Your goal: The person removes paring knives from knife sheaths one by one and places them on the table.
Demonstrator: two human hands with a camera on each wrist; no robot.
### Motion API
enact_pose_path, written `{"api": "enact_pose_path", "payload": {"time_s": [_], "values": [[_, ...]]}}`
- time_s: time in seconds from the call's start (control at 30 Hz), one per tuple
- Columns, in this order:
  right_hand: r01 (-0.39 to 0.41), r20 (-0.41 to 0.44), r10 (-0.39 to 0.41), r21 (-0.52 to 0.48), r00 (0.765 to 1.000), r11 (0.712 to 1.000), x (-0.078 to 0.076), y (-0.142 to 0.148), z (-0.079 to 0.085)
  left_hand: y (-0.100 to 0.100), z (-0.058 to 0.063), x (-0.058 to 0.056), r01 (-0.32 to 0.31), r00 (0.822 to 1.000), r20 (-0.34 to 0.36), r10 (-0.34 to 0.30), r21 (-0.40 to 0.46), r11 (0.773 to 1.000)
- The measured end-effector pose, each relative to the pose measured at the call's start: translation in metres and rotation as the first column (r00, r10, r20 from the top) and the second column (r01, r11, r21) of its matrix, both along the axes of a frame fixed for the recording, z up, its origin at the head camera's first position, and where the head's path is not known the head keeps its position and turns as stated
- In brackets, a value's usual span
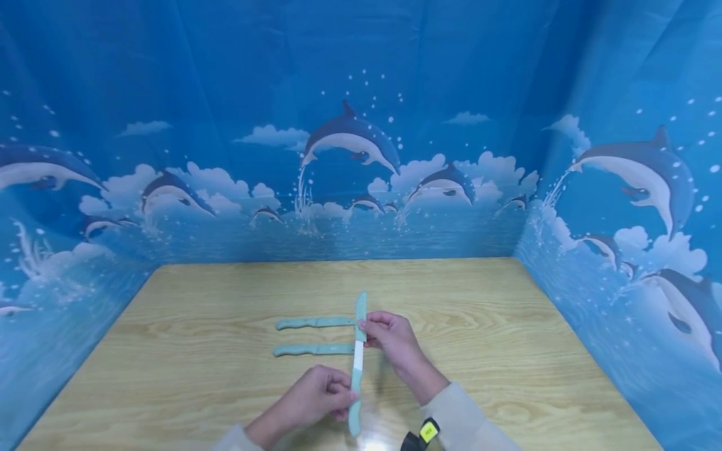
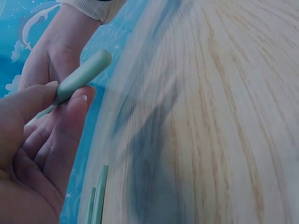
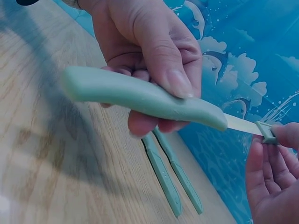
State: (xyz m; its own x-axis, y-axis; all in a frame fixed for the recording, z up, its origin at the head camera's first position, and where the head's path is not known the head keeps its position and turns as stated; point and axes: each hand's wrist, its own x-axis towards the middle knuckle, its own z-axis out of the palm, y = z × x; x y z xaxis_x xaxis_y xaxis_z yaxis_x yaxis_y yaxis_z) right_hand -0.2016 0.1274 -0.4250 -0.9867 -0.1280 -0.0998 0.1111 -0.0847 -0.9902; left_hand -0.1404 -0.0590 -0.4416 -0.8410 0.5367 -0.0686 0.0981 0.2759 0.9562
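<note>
My left hand [image 1: 316,394] pinches the pale green handle [image 3: 145,96] of a knife [image 1: 355,416] between thumb and fingers. My right hand [image 1: 395,344] pinches a matching green sheath [image 1: 361,307] near its open end. A stretch of white blade [image 1: 358,356] shows between handle and sheath, and the rest of the blade is hidden inside the sheath. The knife points away from me, above the table. Two more green knives, a far one [image 1: 316,322] and a near one [image 1: 313,350], lie side by side on the table, their right ends partly behind the held sheath.
The wood-grain table [image 1: 479,294] runs back to a blue curtain [image 1: 225,75] printed with dolphins, which also closes off the left and right sides. A black strap with a yellow tag [image 1: 429,431] is near the right sleeve [image 1: 468,416].
</note>
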Motion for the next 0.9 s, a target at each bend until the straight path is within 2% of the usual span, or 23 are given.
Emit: {"api": "enact_pose_path", "payload": {"time_s": [0.57,0.9], "values": [[0.014,0.000,-0.014,-0.002,1.000,1.000,-0.0036,0.0014,-0.0034,0.0023,0.0011,0.0004,0.001,1.000,0.015,-0.001,0.022,1.000],[0.009,-0.009,-0.009,-0.006,1.000,1.000,-0.0043,0.0003,-0.0038,0.0027,-0.0001,0.0024,-0.020,1.000,0.024,0.019,0.034,0.999]]}}
